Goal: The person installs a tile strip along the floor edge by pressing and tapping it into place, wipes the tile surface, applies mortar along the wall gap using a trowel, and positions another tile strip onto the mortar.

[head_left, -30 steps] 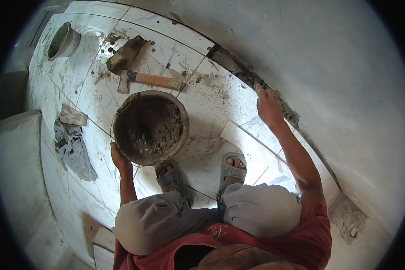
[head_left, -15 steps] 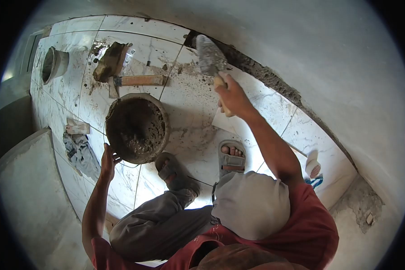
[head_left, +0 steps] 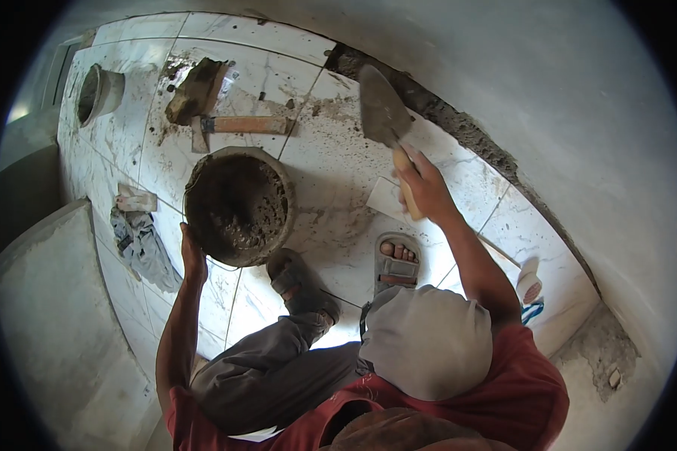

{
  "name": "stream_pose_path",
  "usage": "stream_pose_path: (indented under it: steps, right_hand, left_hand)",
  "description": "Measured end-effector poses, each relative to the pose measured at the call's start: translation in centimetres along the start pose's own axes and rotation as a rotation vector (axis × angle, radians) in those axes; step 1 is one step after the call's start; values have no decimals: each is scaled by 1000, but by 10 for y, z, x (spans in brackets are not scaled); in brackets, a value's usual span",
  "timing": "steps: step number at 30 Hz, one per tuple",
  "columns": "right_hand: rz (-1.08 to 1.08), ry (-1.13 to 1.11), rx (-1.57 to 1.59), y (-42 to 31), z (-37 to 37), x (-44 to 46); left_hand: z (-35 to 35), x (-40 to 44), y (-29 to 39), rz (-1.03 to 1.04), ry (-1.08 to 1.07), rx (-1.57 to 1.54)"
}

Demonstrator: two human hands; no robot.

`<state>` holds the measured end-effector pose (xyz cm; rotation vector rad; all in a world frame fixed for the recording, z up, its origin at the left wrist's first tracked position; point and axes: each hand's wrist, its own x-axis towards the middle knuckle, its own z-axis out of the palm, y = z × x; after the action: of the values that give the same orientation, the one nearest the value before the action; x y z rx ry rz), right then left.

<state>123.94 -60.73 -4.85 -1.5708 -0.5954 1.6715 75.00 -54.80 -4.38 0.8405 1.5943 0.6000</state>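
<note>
Head view: nearest, on the feet, grey sandals (head_left: 302, 289). With the left hand (head_left: 193, 254) laid against the near left side of a round bucket (head_left: 291, 203) of wet mortar (head_left: 259, 218); cannot tell how firmly gripping. Well apart from it, with the right hand (head_left: 427, 188) closed around the wooden handle of a trowel (head_left: 386, 120). Held to the right of the bucket, beyond a white tile piece (head_left: 384, 197). Pointing forward and slightly left, long axis slanting from the handle's near right end to the blade's far tip, close to the rough gap (head_left: 459, 126) along the wall (head_left: 541, 105); cannot tell whether touching. Beyond the bucket, lying crosswise, a hammer (head_left: 241, 125), handle pointing right. Just past it, a dirty brown block (head_left: 192, 94); off to the left, a smaller bucket (head_left: 113, 94) tipped sideways.
</note>
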Motion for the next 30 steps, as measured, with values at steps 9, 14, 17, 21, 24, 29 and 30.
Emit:
stream_pose_path:
  steps: [9, 14, 17, 21, 24, 29, 30]
  right_hand:
    - [150, 117, 48, -20, 16, 13]
    - [130, -3, 137, -28, 13, 55]
    - [138, 49, 21, -41, 11, 49]
    - [219, 88, 148, -7, -12, -14]
    - [286, 198, 239, 18, -10, -51]
    - [204, 338, 670, 43, 13, -57]
    - [199, 336, 670, 40, 19, -48]
  left_hand:
    - [7, -2, -1, 33, 64, -41]
    - [17, -7, 8, 45, 34, -35]
    - [7, -5, 3, 18, 24, -80]
    - [7, 1, -4, 39, 23, -86]
    - [14, -5, 0, 33, 17, -95]
    - [10, -3, -2, 36, 19, -146]
    - [10, -2, -2, 40, 24, -151]
